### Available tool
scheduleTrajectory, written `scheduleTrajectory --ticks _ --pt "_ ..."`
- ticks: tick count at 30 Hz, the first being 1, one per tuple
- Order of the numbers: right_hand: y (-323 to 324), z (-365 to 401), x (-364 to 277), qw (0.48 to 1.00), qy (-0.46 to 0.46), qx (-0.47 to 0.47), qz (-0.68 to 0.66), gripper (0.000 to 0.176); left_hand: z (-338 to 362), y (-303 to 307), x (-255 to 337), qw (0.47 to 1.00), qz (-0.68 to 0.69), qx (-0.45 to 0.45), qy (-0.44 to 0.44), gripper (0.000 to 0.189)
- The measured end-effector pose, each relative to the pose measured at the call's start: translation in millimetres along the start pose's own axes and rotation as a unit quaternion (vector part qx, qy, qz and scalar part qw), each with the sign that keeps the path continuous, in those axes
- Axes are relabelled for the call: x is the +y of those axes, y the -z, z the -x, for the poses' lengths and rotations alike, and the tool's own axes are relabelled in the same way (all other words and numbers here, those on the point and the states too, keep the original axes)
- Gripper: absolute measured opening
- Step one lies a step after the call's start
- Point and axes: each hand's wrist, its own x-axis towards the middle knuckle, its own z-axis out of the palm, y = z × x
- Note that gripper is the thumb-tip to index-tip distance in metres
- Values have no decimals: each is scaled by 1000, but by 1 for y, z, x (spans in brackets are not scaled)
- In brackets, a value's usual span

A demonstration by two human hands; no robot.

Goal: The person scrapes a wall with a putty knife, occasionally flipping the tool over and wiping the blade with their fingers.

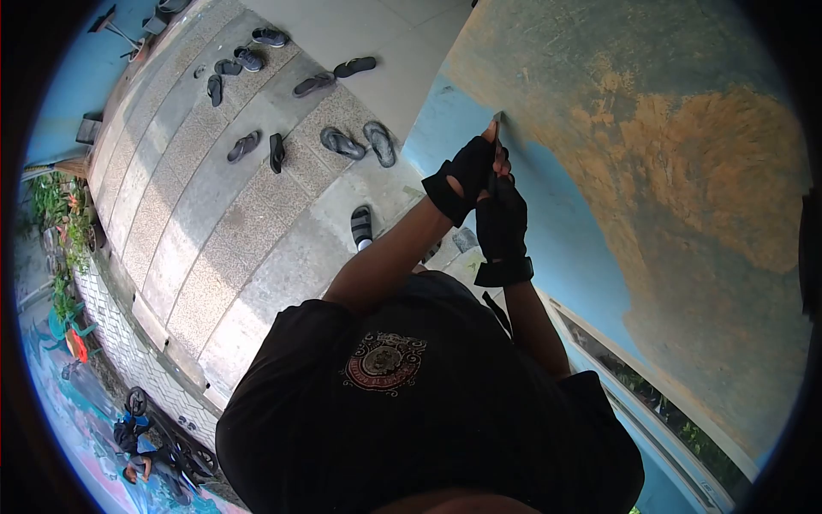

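Note:
A narrow scraper-like tool (499,118) has its dark flat tip against the wall (548,206), at the border between blue paint and a bare grey-brown patch (685,171). My left hand (468,174), in a black fingerless glove, is closed round the tool, with the thumb stretched along it near the tip. Just below, my right hand (503,221), gloved the same way, is closed at the tool's lower end. Most of the handle is hidden by my fingers. The two hands touch or nearly touch.
Several sandals and shoes (342,143) lie on the striped paving (248,231) to the left. My sandalled foot (362,227) stands below my arms. Plants (73,231) line the far left edge. A person (141,467) and a motorcycle (184,454) are at lower left.

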Motion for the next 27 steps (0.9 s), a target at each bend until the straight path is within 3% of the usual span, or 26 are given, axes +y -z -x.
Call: scheduleTrajectory --ticks 3,5,10,11,13,17,20,24,27 --pt "17 4 7 998 -53 -33 -18 31 2 -13 -16 999 -25 16 -16 48" --pt "15 -2 11 1000 -10 -3 -13 34 -3 -12 -13 999 -32 19 -25 48" --pt "10 -20 -9 994 -51 -97 27 36 -9 -2 4 997 -1 35 -62 50" --pt "9 -15 -2 994 -49 -98 27 36 -5 -4 -1 997 -2 34 -65 50" --pt "8 -3 3 998 -4 -6 -68 35 -1 -8 -12 999 -25 0 -27 50" --pt "8 -9 -1 998 -5 -55 7 38 -3 -2 1 999 1 15 -29 51" --pt "19 -3 0 998 -38 -36 -19 34 1 -10 -13 999 -6 24 -25 50" --pt "5 -10 2 1000 4 -16 -14 31 -10 -2 4 999 -14 1 -38 51" --pt "2 -14 11 997 -24 -45 -54 33 -7 -7 3 998 5 16 -66 52"
